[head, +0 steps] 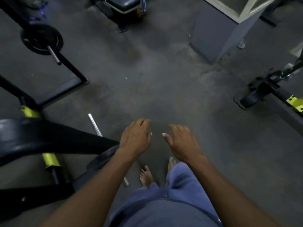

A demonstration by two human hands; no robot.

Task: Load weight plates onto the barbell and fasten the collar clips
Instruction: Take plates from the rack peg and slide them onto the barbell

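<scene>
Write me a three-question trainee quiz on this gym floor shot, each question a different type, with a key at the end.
1. True or false: the left hand is gripping a weight plate.
2. Multiple choice: the black weight plate at upper left sits on
A) the bare floor
B) a chrome bar end
C) the padded bench
3. Fill in: the right hand holds ____.

Key:
1. False; its fingers are relaxed and hold nothing.
2. B
3. Nothing; both hands hover open above the floor.
</scene>
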